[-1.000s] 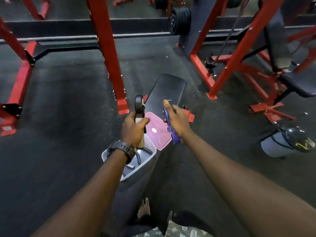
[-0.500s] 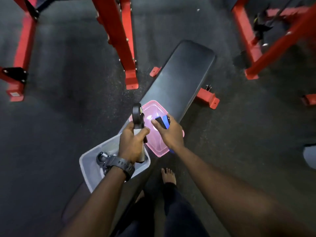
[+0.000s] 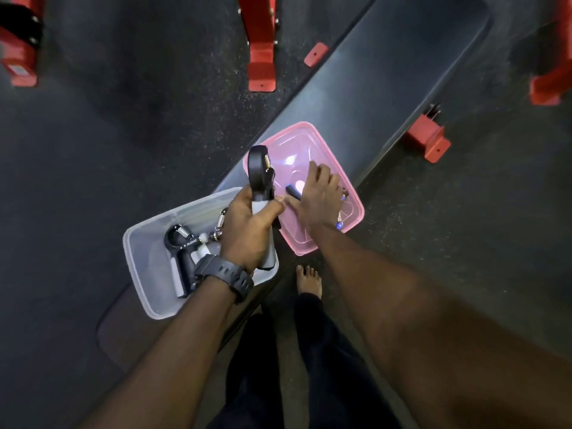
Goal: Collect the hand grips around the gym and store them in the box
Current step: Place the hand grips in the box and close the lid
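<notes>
The right hand [image 3: 320, 196] covers most of a blue hand grip [image 3: 292, 191]; only a dark handle end and spring coils show. The left hand [image 3: 247, 230] and wristwatch [image 3: 224, 275] hide part of the clear box [image 3: 139, 243] contents. The bench [image 3: 387, 72] and red frame feet [image 3: 261, 41] run off the top edge.

This is a gym. A long padded black bench [image 3: 387, 88] runs away from the two hands, with red steel feet [image 3: 428, 140] bolted under it. Beyond the grip stand more red machine posts [image 3: 261, 41] on a dark speckled rubber floor [image 3: 123, 103]. Just below the left hand [image 3: 247, 230], a clear box [image 3: 145, 274] on the bench holds spring hand grips [image 3: 182, 252], another mark of a training room.
</notes>
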`<state>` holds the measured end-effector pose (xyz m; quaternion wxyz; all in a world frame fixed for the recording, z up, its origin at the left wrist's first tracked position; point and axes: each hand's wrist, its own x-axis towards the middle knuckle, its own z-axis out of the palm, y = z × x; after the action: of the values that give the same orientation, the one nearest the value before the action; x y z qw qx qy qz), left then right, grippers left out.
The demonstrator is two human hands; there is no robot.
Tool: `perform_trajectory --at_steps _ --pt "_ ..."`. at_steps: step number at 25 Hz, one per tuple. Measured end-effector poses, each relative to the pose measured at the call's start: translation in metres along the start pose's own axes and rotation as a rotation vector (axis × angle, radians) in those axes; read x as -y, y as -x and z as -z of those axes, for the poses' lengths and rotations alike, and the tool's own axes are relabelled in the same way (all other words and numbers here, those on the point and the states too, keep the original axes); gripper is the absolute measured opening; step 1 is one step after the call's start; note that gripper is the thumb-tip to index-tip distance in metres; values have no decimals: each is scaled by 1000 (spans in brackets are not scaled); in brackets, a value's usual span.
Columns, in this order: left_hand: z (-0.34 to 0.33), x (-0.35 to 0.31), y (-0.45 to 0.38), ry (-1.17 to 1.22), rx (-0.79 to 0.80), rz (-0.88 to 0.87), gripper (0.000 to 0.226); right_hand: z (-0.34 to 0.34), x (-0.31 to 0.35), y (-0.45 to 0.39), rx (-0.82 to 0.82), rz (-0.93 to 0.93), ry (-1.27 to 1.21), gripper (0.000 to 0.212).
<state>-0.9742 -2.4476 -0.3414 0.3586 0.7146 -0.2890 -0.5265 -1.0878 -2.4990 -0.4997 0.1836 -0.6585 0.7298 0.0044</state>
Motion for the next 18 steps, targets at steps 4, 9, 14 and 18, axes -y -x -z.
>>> perform_trajectory --at_steps 4,9,14,18 --pt "11 -21 9 56 -19 -17 17 26 6 3 13 -14 -68 85" --pt "43 -64 32 87 6 -62 15 120 52 17 -17 -77 -756 32" --pt "103 -110 71 83 16 -155 12 233 133 78 411 58 -1400 21" --pt "159 -117 102 206 70 -176 23 262 165 121 340 165 -1301 14"
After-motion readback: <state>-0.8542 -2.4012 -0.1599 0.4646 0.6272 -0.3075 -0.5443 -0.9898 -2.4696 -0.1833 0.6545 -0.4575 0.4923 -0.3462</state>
